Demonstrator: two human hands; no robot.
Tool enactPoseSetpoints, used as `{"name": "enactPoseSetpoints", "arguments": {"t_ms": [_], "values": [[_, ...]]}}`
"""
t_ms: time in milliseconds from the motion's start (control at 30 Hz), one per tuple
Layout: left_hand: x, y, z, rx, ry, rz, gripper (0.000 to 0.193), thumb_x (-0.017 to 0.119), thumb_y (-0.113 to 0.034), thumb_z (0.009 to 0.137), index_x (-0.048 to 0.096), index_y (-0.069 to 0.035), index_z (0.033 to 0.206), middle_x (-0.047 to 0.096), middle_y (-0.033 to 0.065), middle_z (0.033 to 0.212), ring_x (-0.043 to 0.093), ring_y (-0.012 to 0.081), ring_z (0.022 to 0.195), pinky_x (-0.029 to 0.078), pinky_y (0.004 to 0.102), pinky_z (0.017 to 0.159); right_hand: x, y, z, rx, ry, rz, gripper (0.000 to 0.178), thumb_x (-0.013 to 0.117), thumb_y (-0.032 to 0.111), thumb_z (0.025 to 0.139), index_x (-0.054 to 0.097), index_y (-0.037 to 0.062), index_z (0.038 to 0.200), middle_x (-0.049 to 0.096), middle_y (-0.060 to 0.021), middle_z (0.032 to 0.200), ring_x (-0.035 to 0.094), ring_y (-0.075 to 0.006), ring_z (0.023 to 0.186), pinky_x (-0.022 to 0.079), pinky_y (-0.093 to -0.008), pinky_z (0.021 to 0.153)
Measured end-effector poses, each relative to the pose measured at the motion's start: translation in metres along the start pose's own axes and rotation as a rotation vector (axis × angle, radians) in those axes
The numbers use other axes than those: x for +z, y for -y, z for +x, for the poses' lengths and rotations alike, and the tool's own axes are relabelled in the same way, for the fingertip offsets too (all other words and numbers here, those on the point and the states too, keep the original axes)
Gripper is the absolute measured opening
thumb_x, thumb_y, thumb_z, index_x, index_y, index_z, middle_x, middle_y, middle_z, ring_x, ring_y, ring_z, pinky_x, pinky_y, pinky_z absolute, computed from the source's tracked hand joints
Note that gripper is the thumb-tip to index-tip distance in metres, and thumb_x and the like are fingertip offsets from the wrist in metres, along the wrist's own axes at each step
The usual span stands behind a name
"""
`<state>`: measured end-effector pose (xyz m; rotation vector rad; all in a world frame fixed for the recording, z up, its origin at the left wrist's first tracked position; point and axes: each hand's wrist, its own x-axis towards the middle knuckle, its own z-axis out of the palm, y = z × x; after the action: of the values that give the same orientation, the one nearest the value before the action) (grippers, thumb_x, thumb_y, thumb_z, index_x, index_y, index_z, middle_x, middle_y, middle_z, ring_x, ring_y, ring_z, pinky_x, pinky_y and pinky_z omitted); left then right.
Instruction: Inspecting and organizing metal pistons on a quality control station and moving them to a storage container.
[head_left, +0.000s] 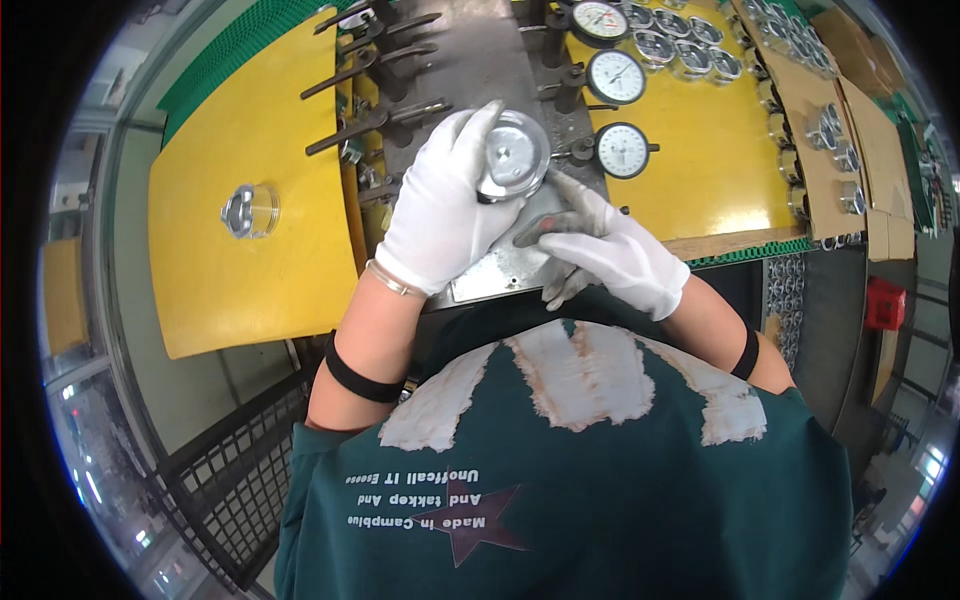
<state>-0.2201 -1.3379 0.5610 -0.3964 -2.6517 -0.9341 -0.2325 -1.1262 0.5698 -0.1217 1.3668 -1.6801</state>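
Note:
My gloved left hand (445, 195) is closed round a silver piston (516, 152), its round end facing up, above the grey metal plate (490, 278). My gloved right hand (615, 250) is just below and right of that piston, one finger reaching up toward its lower edge. The glove's fingertips are stained grey. Between the right fingers is a dark grey thing with a red spot (546, 226), too partly hidden to name. Right beside the held piston is a dial gauge (622, 151), its stem pointing toward it. Another piston (250, 212) lies on its side at the left.
Two more dial gauges (615, 77) (600, 20) line the plate's right side. Dark clamp bars (375, 125) stick out along its left. Several pistons (690, 50) stand on the yellow surface (700, 190) at the far right, with more on cardboard (800, 100). A yellow board (250, 290) spans the left.

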Motion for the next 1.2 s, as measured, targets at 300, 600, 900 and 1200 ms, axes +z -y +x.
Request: {"name": "enactPoseSetpoints", "arguments": {"t_ms": [300, 600, 900, 1200], "values": [[0.000, 0.000, 0.000, 0.019, 0.016, 0.008, 0.078, 0.081, -0.008, 0.068, 0.047, -0.005, 0.138, 0.055, 0.0202, 0.126, 0.057, 0.0379, 0.114, 0.048, 0.0413, 0.096, -0.004, -0.012, 0.001, -0.080, 0.034, -0.143, 0.087, 0.064, 0.013, 0.093, 0.005, 0.0048, 0.157, 0.058, -0.0148, 0.113, 0.059, -0.0130, 0.092, 0.051, -0.0252, 0.075], [0.000, 0.004, 0.001, 0.023, 0.023, 0.000, 0.078, 0.077, -0.011, 0.070, 0.042, -0.002, 0.139, 0.051, 0.0261, 0.128, 0.055, 0.0439, 0.113, 0.048, 0.0443, 0.096, -0.002, -0.007, 0.003, -0.041, 0.059, -0.105, 0.088, 0.060, 0.011, 0.093, -0.002, 0.0075, 0.156, 0.056, -0.0178, 0.118, 0.068, -0.0163, 0.071, 0.056, -0.0274, 0.063], [0.007, 0.000, 0.007, 0.009, 0.012, 0.021, 0.081, 0.080, -0.016, 0.069, 0.043, -0.001, 0.139, 0.053, 0.0256, 0.127, 0.056, 0.0440, 0.111, 0.048, 0.0450, 0.095, -0.010, -0.002, 0.000, -0.009, 0.062, -0.106, 0.089, 0.059, 0.012, 0.094, -0.004, 0.0088, 0.157, 0.056, -0.0174, 0.118, 0.067, -0.0163, 0.075, 0.057, -0.0280, 0.067], [-0.048, -0.016, -0.048, -0.460, -0.157, -0.603, 0.080, 0.081, -0.018, 0.070, 0.044, -0.001, 0.139, 0.056, 0.0160, 0.129, 0.058, 0.0261, 0.116, 0.048, 0.0371, 0.096, -0.006, 0.056, -0.027, 0.016, 0.197, -0.306, 0.069, 0.061, 0.016, 0.096, 0.024, 0.0015, 0.153, 0.057, -0.0176, 0.124, 0.060, -0.0215, 0.107, 0.050, -0.0341, 0.090]]}}
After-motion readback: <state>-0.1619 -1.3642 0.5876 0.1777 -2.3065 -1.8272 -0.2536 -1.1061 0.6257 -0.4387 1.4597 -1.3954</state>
